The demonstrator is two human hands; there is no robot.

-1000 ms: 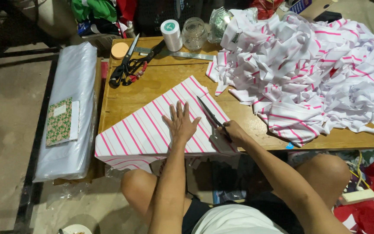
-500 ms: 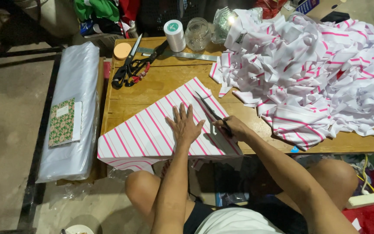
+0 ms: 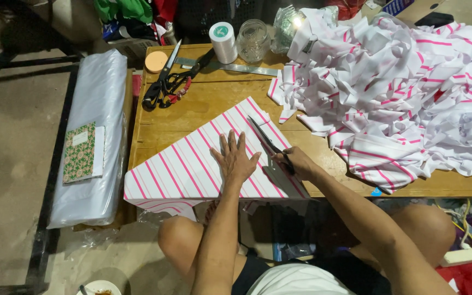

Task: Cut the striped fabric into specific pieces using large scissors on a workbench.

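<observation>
Head view, looking straight down: I see my left hand [image 3: 235,158] spread flat, fingers apart, palm pressed onto the striped fabric [image 3: 192,169], gripping nothing. Pressing like that seems meant to keep the thin cloth from sliding or puckering. The fabric is white with pink stripes, smooth and folded into a long panel that lies diagonally across the wooden bench [image 3: 203,106], its near edge hanging over the front.

My right hand [image 3: 297,163] is closed around the handles of dark scissors [image 3: 269,143], just beside the left hand; the long blades point away from me along the panel's right edge, and look only slightly parted, though I cannot be sure.

To the right, a big crumpled heap of fabric pieces [image 3: 405,93] in the same stripe covers much of the bench, soft and tangled. At the back lie spare shears [image 3: 165,82], a metal ruler [image 3: 230,66], a spool of white thread [image 3: 223,41] and a glass jar [image 3: 252,41]. On the left, apart from the bench, a plastic-wrapped roll [image 3: 91,98] carries a patterned notebook [image 3: 80,153].
</observation>
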